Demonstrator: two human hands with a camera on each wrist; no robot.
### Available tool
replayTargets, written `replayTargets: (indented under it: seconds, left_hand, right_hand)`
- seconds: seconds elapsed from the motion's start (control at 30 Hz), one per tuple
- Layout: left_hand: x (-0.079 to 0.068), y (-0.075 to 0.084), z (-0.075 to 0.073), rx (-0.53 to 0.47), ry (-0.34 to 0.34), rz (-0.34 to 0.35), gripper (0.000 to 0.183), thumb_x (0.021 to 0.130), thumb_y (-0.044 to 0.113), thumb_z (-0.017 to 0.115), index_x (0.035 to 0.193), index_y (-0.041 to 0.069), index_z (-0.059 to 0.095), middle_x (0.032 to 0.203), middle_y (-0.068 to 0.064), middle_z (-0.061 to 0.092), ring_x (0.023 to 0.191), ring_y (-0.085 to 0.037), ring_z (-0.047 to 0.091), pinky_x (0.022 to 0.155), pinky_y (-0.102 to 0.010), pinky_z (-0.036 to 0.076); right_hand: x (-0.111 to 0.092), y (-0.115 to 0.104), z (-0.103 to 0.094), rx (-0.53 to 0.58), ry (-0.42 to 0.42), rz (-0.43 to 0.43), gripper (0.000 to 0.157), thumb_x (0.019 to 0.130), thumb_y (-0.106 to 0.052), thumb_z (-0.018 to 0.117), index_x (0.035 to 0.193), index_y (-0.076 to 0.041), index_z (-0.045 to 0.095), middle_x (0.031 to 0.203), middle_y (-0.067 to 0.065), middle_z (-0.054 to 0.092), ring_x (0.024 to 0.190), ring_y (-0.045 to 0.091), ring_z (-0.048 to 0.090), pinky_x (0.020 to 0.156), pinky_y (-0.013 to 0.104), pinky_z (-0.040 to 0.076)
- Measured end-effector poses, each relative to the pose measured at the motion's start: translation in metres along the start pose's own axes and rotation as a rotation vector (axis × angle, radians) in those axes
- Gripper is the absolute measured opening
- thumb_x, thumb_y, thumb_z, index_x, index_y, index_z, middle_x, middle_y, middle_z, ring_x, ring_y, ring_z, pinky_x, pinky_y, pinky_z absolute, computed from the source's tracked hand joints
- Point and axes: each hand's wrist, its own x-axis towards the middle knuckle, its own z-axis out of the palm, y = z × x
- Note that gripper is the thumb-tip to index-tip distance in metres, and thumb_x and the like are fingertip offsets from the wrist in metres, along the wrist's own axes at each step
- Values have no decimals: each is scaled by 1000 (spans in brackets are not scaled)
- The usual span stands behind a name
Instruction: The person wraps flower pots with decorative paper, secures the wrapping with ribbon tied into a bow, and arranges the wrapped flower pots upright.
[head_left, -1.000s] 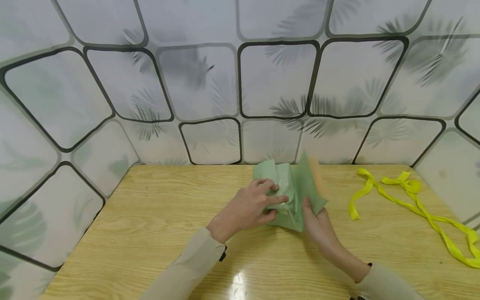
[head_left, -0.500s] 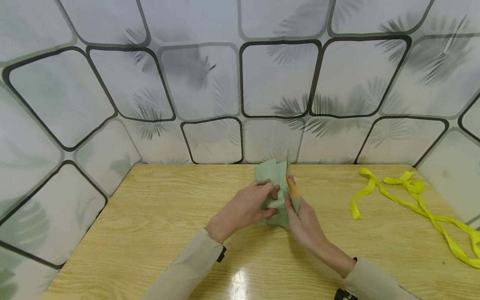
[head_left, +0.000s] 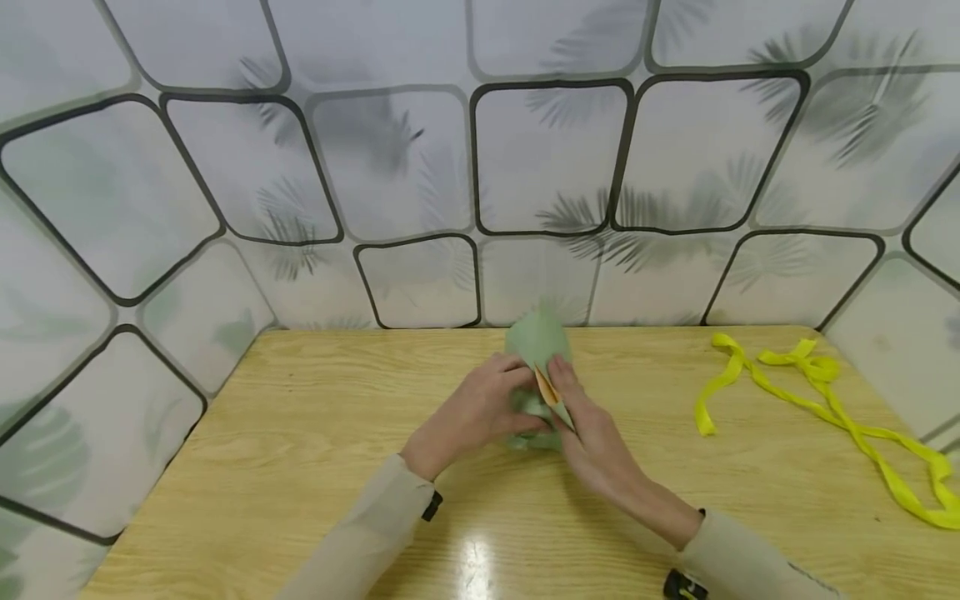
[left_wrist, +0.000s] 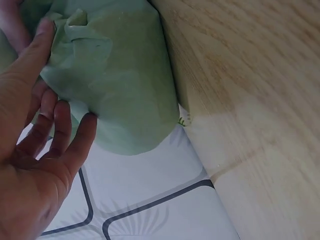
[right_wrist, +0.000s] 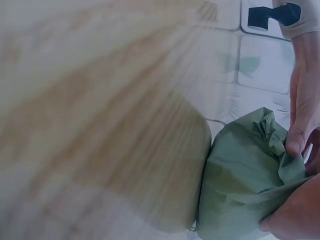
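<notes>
Left hand (head_left: pixel 474 410) and right hand (head_left: pixel 606 448) grip a green bundle (head_left: pixel 538 337) on a wood-grain table (head_left: pixel 337 400); yellow ribbon (head_left: pixel 847 423) at three o'clock, leaf-patterned wall (head_left: pixel 551 162) at twelve

Wood-grain table (head_left: pixel 300 433); pale leaf-print walls (head_left: pixel 420 283), dark outlines; light glare (head_left: pixel 475 567).

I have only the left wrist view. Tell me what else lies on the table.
Observer: The head view shows a yellow ribbon on the table, to the right of both hands.

Operator: Now check the green paper from above.

Observer: A thin orange strip shows at the fold of the green paper, beside the fingers of the right hand.

Operator: Describe the left cuff.

Observer: A black strap sticks out at the cuff of the pale left sleeve.
</notes>
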Motion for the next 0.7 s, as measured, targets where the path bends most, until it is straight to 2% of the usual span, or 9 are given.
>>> replayTargets:
  seconds: [0.07,0.13,0.27,0.33,0.4,0.5,0.53,0.6,0.7]
  left_hand:
    - [-1,-4,-1,-49,-13,-20,46,76,33,91,113,13,73,116,2,69,111,-15,64,97,-28,55]
    - [-3,-8,-3,-124,-36,-60,39,81,32,89,112,15,73,113,3,69,108,-13,65,94,-29,57]
    - [-9,-16,-9,-412,-72,-204,24,96,21,70,119,15,72,118,2,70,112,-13,66,100,-34,56]
    - [-10,-19,-11,-538,-76,-275,28,102,21,59,126,13,71,124,-1,72,117,-16,67,104,-37,54]
    - [-9,-20,-12,-643,-74,-335,35,108,28,50,132,8,68,127,-7,72,120,-20,68,108,-38,52]
    - [-4,-21,-13,-692,-66,-410,50,111,43,40,128,6,70,123,-11,74,117,-22,70,105,-37,54]
    - [-2,-21,-13,-698,-64,-433,52,111,46,40,125,7,71,128,-10,72,116,-22,71,105,-37,54]
    - [2,-20,-14,-675,-61,-482,52,108,52,42,115,12,75,122,-6,74,110,-19,72,101,-37,56]
    - [8,-18,-13,-604,-63,-519,44,105,53,50,100,18,76,105,0,75,92,-17,71,83,-33,57]
  right_hand:
    - [1,0,0,-5,-18,-5,66,104,3,48,162,-2,19,169,20,18,153,43,23,117,59,33]
    - [1,0,-1,-9,-25,-5,65,103,4,48,162,-2,21,169,20,20,153,43,23,119,59,30]
    - [2,-1,-1,4,-29,10,66,100,7,47,161,-4,24,169,18,20,155,42,22,121,61,26]
    - [1,-1,-1,3,-23,17,68,98,9,47,161,-4,25,169,17,21,155,40,22,122,60,25]
    - [1,-1,-1,-11,-20,7,69,96,12,48,160,-2,27,168,17,22,155,41,23,122,60,25]
    - [1,-1,0,-34,-15,-19,70,93,15,49,159,0,30,167,19,24,153,42,24,120,60,26]
    - [1,-1,1,-42,-14,-29,70,92,16,49,158,1,30,167,20,24,153,43,25,120,60,27]
    - [1,-1,1,-52,-23,-35,70,93,16,48,158,1,30,167,20,23,153,43,24,120,60,27]
    - [0,-1,-1,-74,-23,-47,68,94,15,48,158,1,30,167,21,24,153,43,24,119,60,28]
